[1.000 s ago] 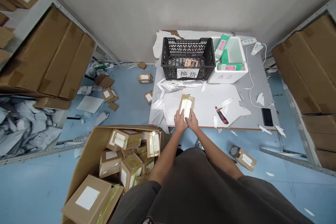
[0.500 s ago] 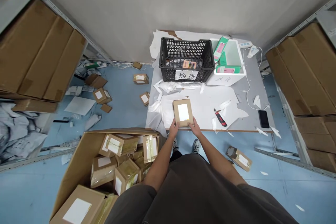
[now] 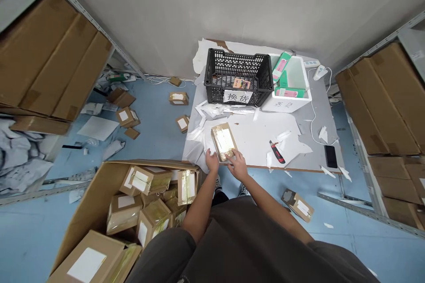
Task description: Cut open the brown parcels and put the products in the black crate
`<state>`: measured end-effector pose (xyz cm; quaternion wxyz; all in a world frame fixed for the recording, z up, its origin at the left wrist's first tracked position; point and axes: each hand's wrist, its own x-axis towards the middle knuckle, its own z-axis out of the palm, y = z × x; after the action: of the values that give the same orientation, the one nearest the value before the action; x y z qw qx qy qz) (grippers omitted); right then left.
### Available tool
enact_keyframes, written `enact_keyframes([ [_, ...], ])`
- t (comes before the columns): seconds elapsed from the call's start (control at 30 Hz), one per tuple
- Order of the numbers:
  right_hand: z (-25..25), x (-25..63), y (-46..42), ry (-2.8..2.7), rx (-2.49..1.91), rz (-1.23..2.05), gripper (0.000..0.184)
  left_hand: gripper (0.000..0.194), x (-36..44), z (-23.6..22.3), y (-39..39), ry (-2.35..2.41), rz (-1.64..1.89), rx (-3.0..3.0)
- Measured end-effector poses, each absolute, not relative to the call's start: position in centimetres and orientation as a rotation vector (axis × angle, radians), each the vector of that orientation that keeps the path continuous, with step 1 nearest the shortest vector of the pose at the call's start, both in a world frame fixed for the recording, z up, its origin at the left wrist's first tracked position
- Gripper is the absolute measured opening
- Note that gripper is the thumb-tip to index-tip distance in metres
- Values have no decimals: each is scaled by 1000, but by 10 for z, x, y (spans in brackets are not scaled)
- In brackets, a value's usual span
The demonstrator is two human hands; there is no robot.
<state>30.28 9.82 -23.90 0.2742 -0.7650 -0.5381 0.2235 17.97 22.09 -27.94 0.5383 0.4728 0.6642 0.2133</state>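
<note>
A small cardboard box (image 3: 220, 136) lies on the white paper near the table's front edge, a white label and shiny tape on its top. My left hand (image 3: 211, 160) is beside the box's near left corner, its fingers slightly bent and apart, not wrapped round it. With spread fingers, my right hand (image 3: 237, 165) touches the near right part of the top, over the label. To the right lies a red and black utility knife (image 3: 277, 152) among torn white scraps.
A black plastic crate (image 3: 239, 74) and a white foam box (image 3: 288, 103) holding green-and-pink packages stand at the table's back. A phone (image 3: 330, 156) lies at right. Left of me is a large carton (image 3: 78, 212) full of parcels. Shelves with cartons flank both sides.
The cardboard box has been turned so a taped, labelled face shows, and it sits slightly farther left. Both hands have loosened from its near corners; the right now rests on top.
</note>
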Motion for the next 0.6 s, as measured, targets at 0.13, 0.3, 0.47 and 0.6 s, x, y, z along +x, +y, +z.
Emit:
enact_keyframes([
  [0.13, -239, 319, 94, -1273, -1912, 688, 49, 69, 179, -244, 255, 1306, 430, 1946],
  [0.3, -251, 419, 52, -963, -2159, 480, 53, 79, 185, -227, 274, 987, 147, 2349],
  [0.47, -281, 516, -5, -622, -2707, 519, 55, 87, 205, -242, 258, 1153, 166, 2353],
  [0.6, -309, 543, -13, -678, -2881, 704, 50, 95, 242, -255, 237, 1307, 293, 2270],
])
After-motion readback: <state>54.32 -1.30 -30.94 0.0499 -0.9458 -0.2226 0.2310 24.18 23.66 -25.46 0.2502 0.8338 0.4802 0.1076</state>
